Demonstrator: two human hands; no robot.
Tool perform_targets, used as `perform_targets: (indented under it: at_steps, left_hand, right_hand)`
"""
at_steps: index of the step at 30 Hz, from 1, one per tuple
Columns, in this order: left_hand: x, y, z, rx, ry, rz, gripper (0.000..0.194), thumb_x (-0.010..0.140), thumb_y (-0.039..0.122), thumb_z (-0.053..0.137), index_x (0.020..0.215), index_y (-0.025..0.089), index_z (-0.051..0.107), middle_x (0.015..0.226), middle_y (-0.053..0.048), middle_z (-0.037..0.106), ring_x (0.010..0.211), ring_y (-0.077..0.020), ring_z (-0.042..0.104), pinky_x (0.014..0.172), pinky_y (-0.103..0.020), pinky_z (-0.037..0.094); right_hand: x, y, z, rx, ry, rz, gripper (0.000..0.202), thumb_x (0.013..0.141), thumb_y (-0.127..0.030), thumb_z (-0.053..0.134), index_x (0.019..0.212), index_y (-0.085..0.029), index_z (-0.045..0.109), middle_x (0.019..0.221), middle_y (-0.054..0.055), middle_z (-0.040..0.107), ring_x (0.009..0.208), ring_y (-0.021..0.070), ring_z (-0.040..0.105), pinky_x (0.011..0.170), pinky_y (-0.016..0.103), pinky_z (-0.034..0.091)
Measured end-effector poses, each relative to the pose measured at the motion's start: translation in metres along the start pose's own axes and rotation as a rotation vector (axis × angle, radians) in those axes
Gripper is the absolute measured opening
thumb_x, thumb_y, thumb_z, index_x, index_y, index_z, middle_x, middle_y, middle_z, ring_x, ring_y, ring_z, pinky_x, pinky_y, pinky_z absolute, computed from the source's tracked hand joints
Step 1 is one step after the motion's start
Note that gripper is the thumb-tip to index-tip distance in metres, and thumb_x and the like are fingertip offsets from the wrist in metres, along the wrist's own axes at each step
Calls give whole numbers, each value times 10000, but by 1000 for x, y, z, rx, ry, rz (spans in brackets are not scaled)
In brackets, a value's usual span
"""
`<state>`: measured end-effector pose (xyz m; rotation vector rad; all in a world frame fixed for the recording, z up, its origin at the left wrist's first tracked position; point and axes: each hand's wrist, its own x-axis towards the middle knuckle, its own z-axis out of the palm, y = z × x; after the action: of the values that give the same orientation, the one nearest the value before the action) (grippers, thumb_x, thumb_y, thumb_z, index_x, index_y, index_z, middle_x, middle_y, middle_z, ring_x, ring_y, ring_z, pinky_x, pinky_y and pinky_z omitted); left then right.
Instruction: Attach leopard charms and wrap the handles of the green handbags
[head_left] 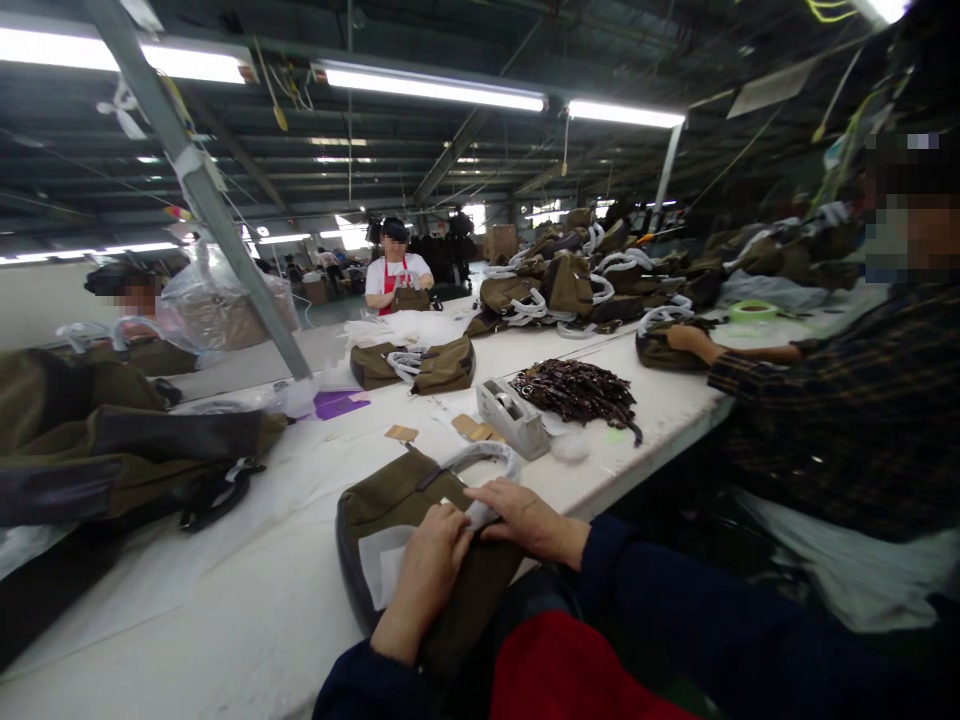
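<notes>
An olive-brown handbag (390,505) lies on the white table (247,600) right in front of me, its handle (487,457) wrapped in white paper. My left hand (429,572) rests on top of the bag and pinches the white wrapping near the handle's base. My right hand (525,518) lies over the same spot, fingers closed on the wrapped handle end. Both hands touch each other there. A white label patch (382,562) shows on the bag's side.
A tape dispenser (514,415), a heap of dark straps (581,392) and paper tags (402,433) lie beyond the bag. More olive bags (424,365) are stacked left and far right. A co-worker's arm (757,352) reaches from the right; another person in a red apron (396,275) stands far off.
</notes>
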<state>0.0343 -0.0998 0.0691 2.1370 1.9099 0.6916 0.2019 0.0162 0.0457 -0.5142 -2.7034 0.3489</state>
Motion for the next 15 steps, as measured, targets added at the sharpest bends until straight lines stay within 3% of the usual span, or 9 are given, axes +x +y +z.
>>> perform_targets:
  at_steps: [2,7,10,15]
  left_hand:
    - [-1,2,-1,1,-6,1,149,917,160,510,901,187,656,986,-59,629,983,-211,549,856,-311,444]
    - [-3,9,0,15,-22,-23,162,919,153,507,935,196,662,994,-55,635,993,-216,547,877,-326,446]
    - [-2,12,1,40,-27,-39,188,921,147,497,977,202,668,991,-55,638,989,-219,545,880,-334,449]
    - [-3,15,-4,29,-38,-59,185,928,195,507,1034,201,658,1057,-61,639,1043,-217,548,918,-329,448]
  right_hand:
    - [-3,3,-1,32,2,8,593,848,-294,715,1379,-164,484,1233,95,595,1109,214,526,972,315,439]
    - [6,2,2,-170,-108,-51,184,961,-280,551,1084,-210,669,1061,72,628,999,210,534,850,303,462]
    - [10,-2,4,-240,-124,-88,211,997,-260,473,987,-197,674,936,64,639,925,206,521,783,302,461]
    - [6,-3,5,-215,-59,-87,146,964,-277,544,993,-205,669,923,60,638,901,217,509,754,311,464]
